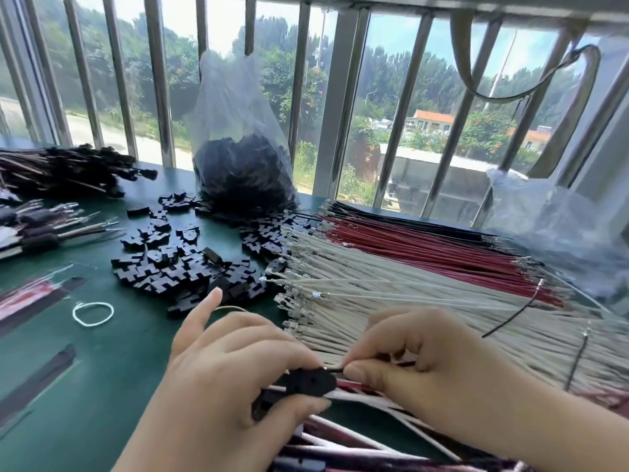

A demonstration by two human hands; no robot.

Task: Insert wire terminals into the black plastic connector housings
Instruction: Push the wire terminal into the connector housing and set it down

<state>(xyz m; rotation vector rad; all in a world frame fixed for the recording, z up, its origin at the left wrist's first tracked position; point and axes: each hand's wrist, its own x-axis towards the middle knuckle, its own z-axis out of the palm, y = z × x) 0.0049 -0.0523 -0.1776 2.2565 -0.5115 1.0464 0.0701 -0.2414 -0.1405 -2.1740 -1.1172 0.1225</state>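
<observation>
Left hand (235, 366) clenched around a black connector housing (306, 381): thumb pressing along its near edge, middle fingers folded over the top, index finger sticking out straight and touching nothing. Right hand (418, 352) pinching a thin black wire (335, 369) between thumb and curled fingers, fingertips almost meeting those of the left grip, wire tip right at the housing's face. Cannot tell whether the terminal is already inside the housing. Trailing from below the two grips toward the viewer: white and red wires (357, 434), blurred. Just beyond the right grip, spread over the green desk (112, 356): a broad layer of white wires (391, 291), then red wires (418, 247), then black wires (408, 216) farthest off. Beyond the left grip: a scattered heap of loose housings (177, 264), and past it a clear plastic bag (238, 144) filled with more black pieces, standing against the window bars. Left of the left grip: a small white loop (92, 313) lying flat. Far off to the left: bundles of finished leads (64, 172).
</observation>
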